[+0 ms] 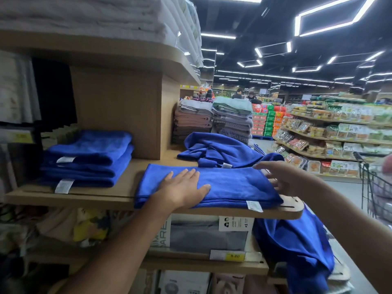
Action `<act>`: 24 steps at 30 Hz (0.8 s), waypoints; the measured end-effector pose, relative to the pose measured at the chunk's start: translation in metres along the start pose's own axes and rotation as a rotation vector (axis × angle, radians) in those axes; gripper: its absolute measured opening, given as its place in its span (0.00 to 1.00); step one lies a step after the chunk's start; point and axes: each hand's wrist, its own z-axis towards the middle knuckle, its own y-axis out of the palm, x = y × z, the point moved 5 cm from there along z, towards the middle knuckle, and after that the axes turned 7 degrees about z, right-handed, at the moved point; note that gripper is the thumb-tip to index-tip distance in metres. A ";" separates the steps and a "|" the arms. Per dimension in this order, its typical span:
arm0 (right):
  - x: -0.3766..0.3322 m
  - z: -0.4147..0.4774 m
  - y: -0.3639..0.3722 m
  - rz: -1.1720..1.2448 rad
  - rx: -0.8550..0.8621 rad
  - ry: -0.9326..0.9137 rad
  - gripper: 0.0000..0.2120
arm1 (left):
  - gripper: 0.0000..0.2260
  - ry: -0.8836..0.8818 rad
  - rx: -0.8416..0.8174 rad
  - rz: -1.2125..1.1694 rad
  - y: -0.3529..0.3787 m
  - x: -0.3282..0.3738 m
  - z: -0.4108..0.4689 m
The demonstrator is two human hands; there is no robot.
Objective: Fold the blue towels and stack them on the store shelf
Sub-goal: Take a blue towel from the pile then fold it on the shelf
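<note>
Head view: left grip point(182, 187) flat, fingers straight, pressing towel point(233, 183) onto shelf point(127, 183) to pin the fold; right grip point(284, 179) spread apart at its right edge, probably readying the next fold. Stack point(89, 158) left of left grip; heap point(222, 148) just beyond both

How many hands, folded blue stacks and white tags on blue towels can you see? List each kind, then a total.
Hands: 2, left hand and right hand
Folded blue stacks: 1
White tags: 4
Total: 7
</note>
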 end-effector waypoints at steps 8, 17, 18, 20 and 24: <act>-0.003 -0.003 -0.004 -0.022 -0.030 0.112 0.12 | 0.34 0.015 -0.004 -0.017 -0.001 0.001 -0.003; -0.121 -0.027 0.064 -0.047 -0.148 -0.215 0.08 | 0.31 0.064 0.120 -0.049 -0.002 0.000 0.002; -0.127 -0.029 0.078 -0.035 -0.191 -0.215 0.08 | 0.30 0.079 0.132 -0.049 -0.003 0.002 0.001; -0.132 -0.034 0.107 -0.045 -0.281 -0.222 0.07 | 0.24 0.100 0.167 -0.069 -0.005 0.005 -0.004; -0.123 -0.038 0.149 -0.141 -0.395 -0.232 0.12 | 0.21 -0.052 0.414 -0.318 -0.029 -0.031 -0.016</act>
